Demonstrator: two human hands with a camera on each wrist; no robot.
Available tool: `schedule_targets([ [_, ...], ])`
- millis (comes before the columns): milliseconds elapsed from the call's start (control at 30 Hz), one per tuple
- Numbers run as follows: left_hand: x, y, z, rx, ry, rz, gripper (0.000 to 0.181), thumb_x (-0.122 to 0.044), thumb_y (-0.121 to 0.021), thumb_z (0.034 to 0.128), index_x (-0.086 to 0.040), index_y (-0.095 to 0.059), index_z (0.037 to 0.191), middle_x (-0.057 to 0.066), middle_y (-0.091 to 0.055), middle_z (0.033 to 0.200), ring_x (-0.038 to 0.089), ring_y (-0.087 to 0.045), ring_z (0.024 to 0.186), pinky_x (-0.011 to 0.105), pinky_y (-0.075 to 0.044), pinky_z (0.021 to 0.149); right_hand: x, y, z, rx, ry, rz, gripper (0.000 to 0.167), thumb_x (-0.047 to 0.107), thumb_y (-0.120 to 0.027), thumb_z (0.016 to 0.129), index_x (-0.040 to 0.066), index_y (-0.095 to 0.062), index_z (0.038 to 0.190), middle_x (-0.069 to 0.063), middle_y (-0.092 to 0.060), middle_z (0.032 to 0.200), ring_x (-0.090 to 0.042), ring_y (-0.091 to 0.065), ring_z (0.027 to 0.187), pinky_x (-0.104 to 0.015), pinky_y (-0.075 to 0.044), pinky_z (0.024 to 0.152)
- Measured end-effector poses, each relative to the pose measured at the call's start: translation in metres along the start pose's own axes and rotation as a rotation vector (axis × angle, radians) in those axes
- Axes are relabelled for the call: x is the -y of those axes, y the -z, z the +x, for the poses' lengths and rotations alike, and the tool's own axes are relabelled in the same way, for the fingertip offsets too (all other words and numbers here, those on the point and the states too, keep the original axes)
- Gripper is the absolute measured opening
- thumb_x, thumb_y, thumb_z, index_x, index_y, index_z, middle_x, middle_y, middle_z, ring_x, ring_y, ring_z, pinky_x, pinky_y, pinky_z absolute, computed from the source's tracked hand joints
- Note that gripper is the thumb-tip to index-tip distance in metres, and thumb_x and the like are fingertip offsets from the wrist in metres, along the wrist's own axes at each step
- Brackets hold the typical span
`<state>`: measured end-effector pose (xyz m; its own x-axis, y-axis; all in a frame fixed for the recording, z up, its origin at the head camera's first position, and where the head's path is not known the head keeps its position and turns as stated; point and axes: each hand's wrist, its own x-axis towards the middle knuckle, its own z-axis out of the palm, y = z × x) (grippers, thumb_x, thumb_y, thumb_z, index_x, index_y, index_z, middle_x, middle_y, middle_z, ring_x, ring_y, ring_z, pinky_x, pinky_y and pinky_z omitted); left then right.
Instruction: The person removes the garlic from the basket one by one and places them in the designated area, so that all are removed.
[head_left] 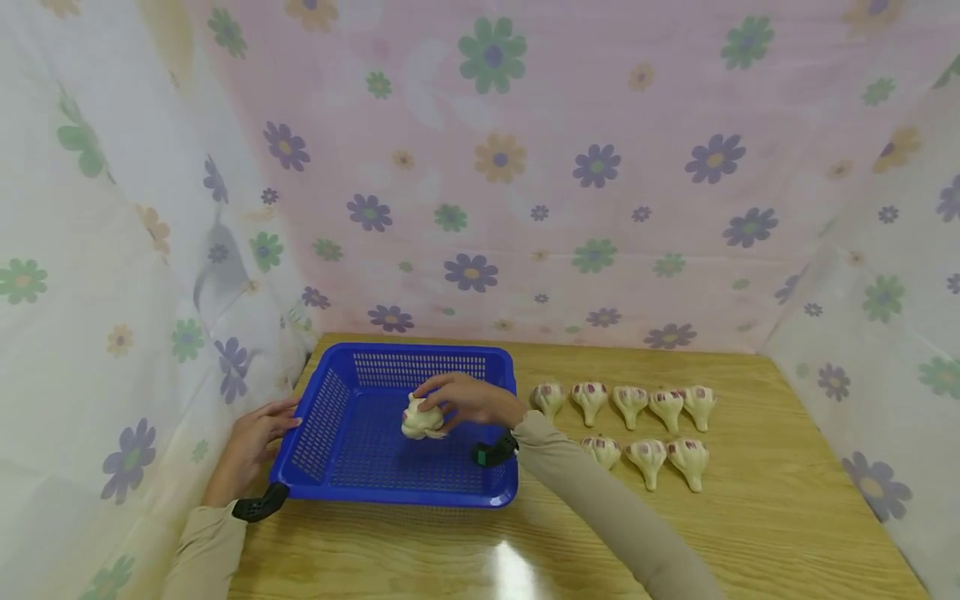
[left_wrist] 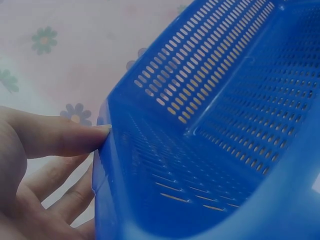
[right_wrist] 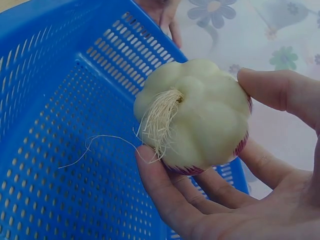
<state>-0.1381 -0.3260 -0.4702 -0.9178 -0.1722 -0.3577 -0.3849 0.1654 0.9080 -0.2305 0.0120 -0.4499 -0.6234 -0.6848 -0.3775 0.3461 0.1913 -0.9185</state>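
In my right hand (head_left: 468,398) I hold a garlic bulb (head_left: 422,418) above the inside of a blue plastic basket (head_left: 397,498). The right wrist view shows the pale bulb (right_wrist: 205,115) between thumb and fingers, its stringy roots (right_wrist: 162,117) facing the camera and purple streaks low on its sides. My left hand (head_left: 253,440) holds the basket's left rim. Up close, the left thumb (left_wrist: 65,137) presses on the rim (left_wrist: 107,150), with the other fingers outside the wall, their tips partly hidden. The basket floor (right_wrist: 65,150) is perforated.
Right of the basket, several garlic bulbs (head_left: 590,402) lie in two rows on the wooden table (head_left: 765,467); my right forearm (head_left: 600,492) passes in front of the nearer row's left end. Flower-patterned cloth (head_left: 525,208) encloses the back and sides.
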Motion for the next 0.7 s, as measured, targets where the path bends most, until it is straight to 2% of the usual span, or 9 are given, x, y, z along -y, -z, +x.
schedule_targets([
  [267, 0.0, -0.001, 0.0, -0.002, -0.006, -0.015, 0.056, -0.017, -0.059, 0.092, -0.005, -0.04, 0.143, -0.014, -0.062, 0.103, 0.009, -0.059, 0.091, 0.031, -0.049, 0.077, 0.001, 0.016, -0.015, -0.017, 0.019, 0.015, 0.037, 0.004, -0.063, 0.086, -0.001, -0.059, 0.122, -0.014, -0.059, 0.115, -0.025, -0.062, 0.086, -0.042, -0.053, 0.07],
  [500, 0.0, -0.002, 0.001, -0.031, 0.009, -0.017, 0.053, -0.018, -0.063, 0.0893, -0.008, -0.047, 0.139, -0.013, -0.063, 0.1, 0.011, -0.059, 0.089, 0.033, -0.047, 0.076, 0.007, 0.029, -0.034, -0.027, 0.035, 0.008, 0.037, 0.004, -0.062, 0.087, 0.0, -0.058, 0.124, -0.013, -0.057, 0.118, -0.025, -0.062, 0.088, -0.042, -0.053, 0.071],
  [700, 0.003, 0.001, 0.004, -0.018, 0.003, -0.037, 0.054, -0.02, -0.065, 0.088, -0.009, -0.049, 0.138, -0.012, -0.064, 0.1, 0.011, -0.059, 0.089, 0.033, -0.047, 0.075, 0.009, 0.041, -0.052, -0.019, 0.061, 0.027, 0.039, 0.004, -0.061, 0.088, -0.001, -0.055, 0.127, -0.012, -0.056, 0.117, -0.024, -0.061, 0.087, -0.041, -0.051, 0.069],
])
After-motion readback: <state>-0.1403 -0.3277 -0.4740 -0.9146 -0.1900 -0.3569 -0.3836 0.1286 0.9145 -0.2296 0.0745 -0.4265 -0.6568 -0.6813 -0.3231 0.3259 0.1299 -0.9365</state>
